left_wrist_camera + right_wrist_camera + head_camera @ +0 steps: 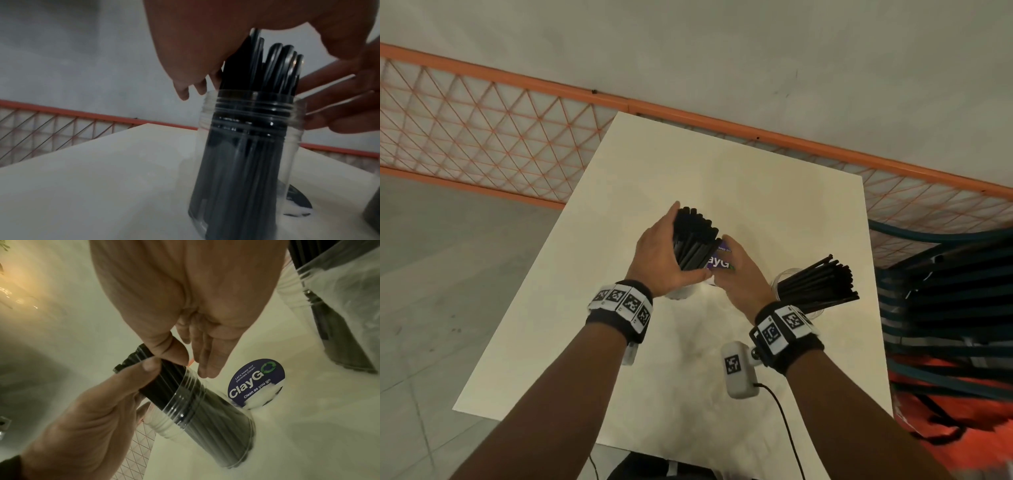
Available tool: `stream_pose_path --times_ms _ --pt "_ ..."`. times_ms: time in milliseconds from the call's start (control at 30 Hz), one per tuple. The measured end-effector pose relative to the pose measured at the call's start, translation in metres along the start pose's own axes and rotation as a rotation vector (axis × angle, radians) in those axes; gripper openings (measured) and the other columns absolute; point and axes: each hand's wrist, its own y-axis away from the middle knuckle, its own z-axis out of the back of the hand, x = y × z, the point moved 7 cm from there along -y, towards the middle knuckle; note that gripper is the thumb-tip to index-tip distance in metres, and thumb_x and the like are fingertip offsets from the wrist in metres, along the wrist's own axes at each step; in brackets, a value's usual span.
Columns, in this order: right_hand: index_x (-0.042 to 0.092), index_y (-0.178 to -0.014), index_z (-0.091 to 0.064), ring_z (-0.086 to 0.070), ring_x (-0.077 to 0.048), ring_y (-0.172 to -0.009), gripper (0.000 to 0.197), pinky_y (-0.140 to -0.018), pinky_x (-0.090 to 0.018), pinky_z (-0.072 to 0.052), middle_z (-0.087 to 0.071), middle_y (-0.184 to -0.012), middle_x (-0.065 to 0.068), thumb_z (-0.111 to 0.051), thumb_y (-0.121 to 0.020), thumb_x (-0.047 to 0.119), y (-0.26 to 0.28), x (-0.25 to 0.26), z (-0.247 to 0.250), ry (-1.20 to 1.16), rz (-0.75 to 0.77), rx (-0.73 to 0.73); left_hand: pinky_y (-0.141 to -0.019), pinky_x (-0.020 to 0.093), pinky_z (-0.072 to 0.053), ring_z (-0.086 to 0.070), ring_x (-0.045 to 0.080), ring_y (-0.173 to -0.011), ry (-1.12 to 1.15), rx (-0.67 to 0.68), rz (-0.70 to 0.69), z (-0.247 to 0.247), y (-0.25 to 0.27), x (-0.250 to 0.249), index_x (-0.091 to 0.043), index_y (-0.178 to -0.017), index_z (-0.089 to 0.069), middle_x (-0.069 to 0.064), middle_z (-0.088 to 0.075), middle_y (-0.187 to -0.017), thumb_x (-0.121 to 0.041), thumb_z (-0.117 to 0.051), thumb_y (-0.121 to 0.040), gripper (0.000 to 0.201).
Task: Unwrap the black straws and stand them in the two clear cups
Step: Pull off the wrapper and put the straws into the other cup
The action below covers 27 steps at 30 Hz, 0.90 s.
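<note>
My left hand (659, 255) grips a bundle of black straws (693, 240) near its top, thumb on one side and fingers on the other. The bundle's lower part stands inside a clear cup (246, 154) on the white table (722, 178); in the right wrist view the same cup (207, 415) shows ridges near its rim. My right hand (738, 272) lies against the bundle's right side with its fingers (205, 360) straight and the thumb touching the straws. A second clear cup (796, 294) to the right holds another fanned bunch of black straws (822, 281).
A round purple "ClayGo" sticker (257, 382) lies on the table just behind the cup. An orange mesh railing (493, 130) runs along the far side of the table. Stacked dark chairs (945, 308) stand to the right.
</note>
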Motion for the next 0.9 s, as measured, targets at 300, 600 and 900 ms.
stream_pose_path --times_ms 300,600,900 --pt "0.041 -0.116 -0.058 -0.063 -0.011 -0.108 0.055 -0.101 -0.046 -0.051 -0.067 -0.114 0.011 -0.052 -0.079 0.001 0.007 0.012 0.003 -0.022 0.085 -0.058 -0.103 0.047 -0.047 -0.064 0.022 -0.11 -0.136 0.067 -0.134 -0.017 -0.017 -0.015 -0.029 -0.142 -0.036 -0.005 -0.066 -0.124 -0.057 -0.082 -0.055 0.102" --pt "0.027 -0.123 -0.061 -0.065 -0.008 -0.109 0.041 -0.102 -0.038 -0.05 -0.07 -0.116 0.007 -0.063 -0.085 0.043 0.01 0.021 0.008 -0.098 0.121 -0.058 -0.096 0.041 -0.048 -0.065 0.021 -0.088 -0.106 0.016 -0.15 -0.012 -0.016 -0.024 -0.021 -0.123 -0.054 -0.009 -0.068 -0.101 -0.043 -0.075 -0.061 0.069" --pt "0.057 -0.141 -0.023 -0.065 -0.015 -0.109 0.067 -0.095 -0.035 -0.051 -0.067 -0.115 0.005 -0.054 -0.082 0.068 -0.004 0.019 0.008 -0.018 0.14 -0.073 -0.116 0.056 -0.028 -0.065 0.015 -0.107 -0.085 0.046 -0.111 -0.017 -0.021 -0.02 -0.032 -0.133 -0.049 -0.014 -0.067 -0.12 -0.065 -0.065 -0.058 0.084"
